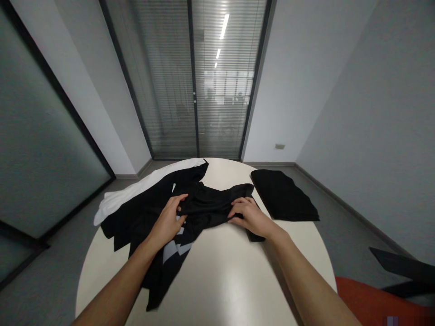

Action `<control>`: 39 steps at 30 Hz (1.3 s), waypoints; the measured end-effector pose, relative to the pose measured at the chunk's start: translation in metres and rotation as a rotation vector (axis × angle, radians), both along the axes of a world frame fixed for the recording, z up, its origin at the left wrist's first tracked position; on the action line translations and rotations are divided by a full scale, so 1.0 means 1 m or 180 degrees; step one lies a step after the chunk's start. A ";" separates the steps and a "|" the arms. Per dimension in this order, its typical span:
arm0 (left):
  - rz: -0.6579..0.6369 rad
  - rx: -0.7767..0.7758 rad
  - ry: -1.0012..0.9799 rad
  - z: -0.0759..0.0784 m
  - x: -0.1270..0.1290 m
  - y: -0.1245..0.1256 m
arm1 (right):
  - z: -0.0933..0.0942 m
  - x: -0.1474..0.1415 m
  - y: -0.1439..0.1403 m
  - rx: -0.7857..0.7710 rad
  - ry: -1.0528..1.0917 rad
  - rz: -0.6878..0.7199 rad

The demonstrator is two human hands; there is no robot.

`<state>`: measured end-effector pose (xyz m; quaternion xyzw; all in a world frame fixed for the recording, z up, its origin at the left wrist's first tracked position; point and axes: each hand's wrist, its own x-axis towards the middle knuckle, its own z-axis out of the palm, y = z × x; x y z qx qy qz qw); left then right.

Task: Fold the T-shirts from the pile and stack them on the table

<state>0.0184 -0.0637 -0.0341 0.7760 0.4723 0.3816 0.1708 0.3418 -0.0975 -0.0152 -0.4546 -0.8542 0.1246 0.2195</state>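
Grip: left hand (169,220) and right hand (249,214) each pinch a bunched edge of the black garment (207,206), fingers closed on the cloth.
Garment: lies at mid-table, stretched between the two hands.
Surface: round white table (220,276), glossy, bare along the near side.
Left pile: black clothes (136,217) over a white cloth (118,197), touching the held garment.
Right: folded black stack (283,194) near the far right rim, apart from the hand.
Room: grey walls, glass door with blinds (193,81), orange chair (380,303) at the near right.
Arms: both forearms reach forward, palms down, wrists low over the tabletop.
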 end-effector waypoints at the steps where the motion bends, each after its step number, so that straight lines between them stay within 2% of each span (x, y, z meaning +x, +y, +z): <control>1: 0.0120 0.0053 -0.0184 0.000 -0.004 0.005 | 0.001 0.007 0.002 0.0152 0.0132 -0.0166; 4: 0.0541 0.0120 -0.0565 0.001 -0.017 0.018 | 0.003 0.029 0.006 0.0683 0.0523 -0.0946; 6: 0.0633 0.0151 -0.0556 0.001 -0.021 0.021 | 0.001 0.036 0.008 0.0865 0.0649 -0.1547; 8: 0.0590 0.0298 -0.0332 0.002 -0.019 0.018 | -0.001 0.036 0.008 0.0753 0.0681 -0.2040; 10: 0.0565 0.0572 -0.0017 0.007 -0.011 0.009 | -0.004 0.029 0.008 0.0530 0.0747 -0.2225; 12: 0.0444 0.0763 0.0255 0.016 -0.003 -0.003 | -0.007 0.021 0.008 0.0399 0.0914 -0.1967; 13: 0.0183 0.0746 0.0368 0.021 0.000 -0.009 | -0.009 0.018 0.007 0.0380 0.0961 -0.1711; 16: -0.1100 0.0283 0.0812 0.028 0.004 -0.021 | -0.015 0.013 0.008 0.0369 0.0679 -0.0956; 17: -0.1378 0.0118 0.0953 0.027 0.004 -0.022 | -0.017 0.013 0.008 0.0372 0.0475 -0.0827; 19: -0.1545 -0.0106 0.1142 0.021 0.003 -0.020 | -0.021 0.014 0.009 0.0346 0.0126 -0.0773; 22: -0.1562 -0.0352 0.1075 0.011 0.003 -0.013 | -0.026 0.014 0.012 0.0326 -0.0190 -0.1010; 24: -0.1423 -0.0561 0.0713 0.009 0.003 -0.009 | -0.027 0.014 0.014 0.0386 -0.0332 -0.1185; 28: -0.0502 -0.0944 -0.0621 0.012 -0.001 -0.001 | -0.027 0.018 0.018 0.0555 -0.0176 -0.1314; 31: -0.0112 -0.1097 -0.1196 0.008 -0.008 0.009 | -0.026 0.024 0.021 0.0660 0.0319 -0.1455; 34: 0.0050 -0.0979 -0.0983 0.001 -0.012 0.016 | -0.026 0.027 0.021 0.0798 0.0536 -0.1583; 36: 0.0113 -0.0621 -0.0691 -0.001 -0.012 0.016 | -0.024 0.024 0.020 0.0898 0.0486 -0.1645; 39: -0.0147 -0.0053 -0.0320 0.005 -0.010 0.008 | -0.020 0.014 0.016 0.0848 0.0400 -0.1536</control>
